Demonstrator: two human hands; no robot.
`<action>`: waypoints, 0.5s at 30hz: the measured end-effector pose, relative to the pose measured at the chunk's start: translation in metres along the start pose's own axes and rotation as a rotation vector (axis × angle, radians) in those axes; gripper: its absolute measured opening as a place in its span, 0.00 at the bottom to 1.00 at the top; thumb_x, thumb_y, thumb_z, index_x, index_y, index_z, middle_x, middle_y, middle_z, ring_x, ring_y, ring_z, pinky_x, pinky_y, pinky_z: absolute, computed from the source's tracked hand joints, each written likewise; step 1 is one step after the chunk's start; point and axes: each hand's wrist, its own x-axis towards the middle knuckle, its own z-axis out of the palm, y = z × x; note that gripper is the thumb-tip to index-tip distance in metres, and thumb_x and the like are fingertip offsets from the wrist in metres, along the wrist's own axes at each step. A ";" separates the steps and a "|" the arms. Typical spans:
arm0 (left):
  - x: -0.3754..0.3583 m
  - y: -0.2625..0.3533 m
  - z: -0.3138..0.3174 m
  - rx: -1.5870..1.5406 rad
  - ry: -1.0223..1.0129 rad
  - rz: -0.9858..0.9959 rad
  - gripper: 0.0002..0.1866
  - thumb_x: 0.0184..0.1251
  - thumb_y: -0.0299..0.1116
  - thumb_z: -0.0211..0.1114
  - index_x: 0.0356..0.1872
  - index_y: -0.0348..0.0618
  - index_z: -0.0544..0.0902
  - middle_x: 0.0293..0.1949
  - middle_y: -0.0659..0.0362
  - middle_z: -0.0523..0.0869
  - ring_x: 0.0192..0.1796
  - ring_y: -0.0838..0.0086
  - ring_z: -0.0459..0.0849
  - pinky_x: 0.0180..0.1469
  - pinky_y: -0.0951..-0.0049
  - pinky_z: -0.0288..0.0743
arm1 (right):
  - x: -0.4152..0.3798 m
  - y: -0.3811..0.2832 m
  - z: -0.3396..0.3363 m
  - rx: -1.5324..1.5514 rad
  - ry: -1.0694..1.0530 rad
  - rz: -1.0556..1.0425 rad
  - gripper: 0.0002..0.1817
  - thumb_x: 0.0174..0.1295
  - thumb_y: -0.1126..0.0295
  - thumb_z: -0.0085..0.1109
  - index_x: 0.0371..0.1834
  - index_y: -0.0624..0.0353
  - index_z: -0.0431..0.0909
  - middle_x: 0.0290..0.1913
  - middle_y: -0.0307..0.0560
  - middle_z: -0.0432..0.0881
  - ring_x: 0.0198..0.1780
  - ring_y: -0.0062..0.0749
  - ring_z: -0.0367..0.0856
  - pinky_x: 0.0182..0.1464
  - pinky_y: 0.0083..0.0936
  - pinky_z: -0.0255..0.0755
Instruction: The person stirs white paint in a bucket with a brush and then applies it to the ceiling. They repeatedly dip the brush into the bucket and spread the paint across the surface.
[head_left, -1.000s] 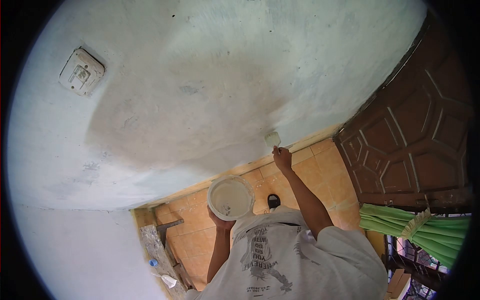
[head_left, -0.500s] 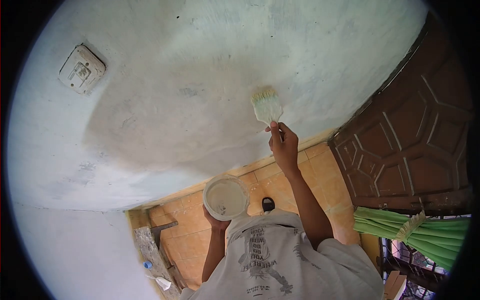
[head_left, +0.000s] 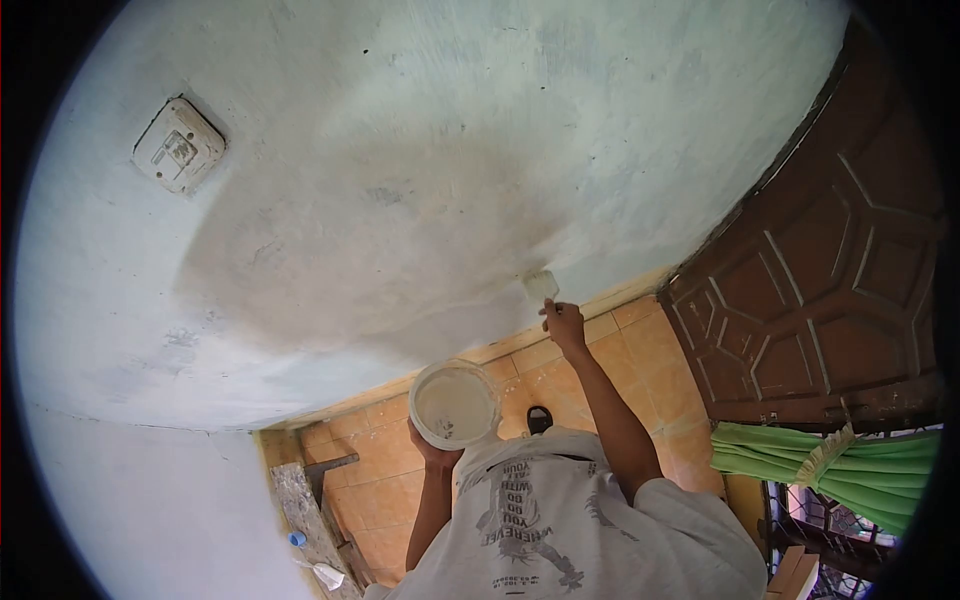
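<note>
Head view: Right hand [head_left: 563, 325] grips flat whitish paintbrush [head_left: 541, 286], apparently coating pale-blue plaster wall [head_left: 610, 190] beyond its fingers; left hand [head_left: 433, 448] clasps round white plastic tub [head_left: 462, 442]; next stroke likely needs steadiness.

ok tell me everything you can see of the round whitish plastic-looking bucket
The round whitish plastic-looking bucket is open-topped, with a pale rim. Its mouth faces up toward the camera, showing a pale inside with a few dark specks; how full it is, I cannot tell. The person's left hand holds it by its lower left side in the picture, over the orange tiled floor.
</note>
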 end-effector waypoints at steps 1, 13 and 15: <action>-0.002 -0.001 0.000 0.017 0.007 0.010 0.40 0.76 0.68 0.50 0.78 0.52 0.72 0.73 0.54 0.78 0.74 0.54 0.76 0.72 0.43 0.75 | 0.001 -0.016 -0.002 0.003 0.006 -0.086 0.25 0.81 0.52 0.56 0.38 0.64 0.89 0.20 0.40 0.82 0.20 0.22 0.78 0.23 0.27 0.70; 0.003 -0.002 0.007 -0.035 -0.053 -0.036 0.39 0.78 0.66 0.51 0.78 0.51 0.71 0.74 0.53 0.77 0.74 0.53 0.77 0.72 0.43 0.76 | -0.073 -0.153 -0.040 0.217 0.051 -0.439 0.27 0.82 0.48 0.55 0.33 0.62 0.83 0.16 0.37 0.74 0.18 0.19 0.71 0.25 0.25 0.64; 0.006 -0.005 0.008 -0.043 -0.053 -0.045 0.39 0.78 0.66 0.50 0.78 0.51 0.71 0.74 0.53 0.77 0.73 0.53 0.77 0.72 0.43 0.76 | -0.053 -0.128 -0.030 0.141 0.055 -0.427 0.28 0.81 0.48 0.55 0.33 0.63 0.83 0.18 0.40 0.78 0.20 0.23 0.77 0.28 0.28 0.68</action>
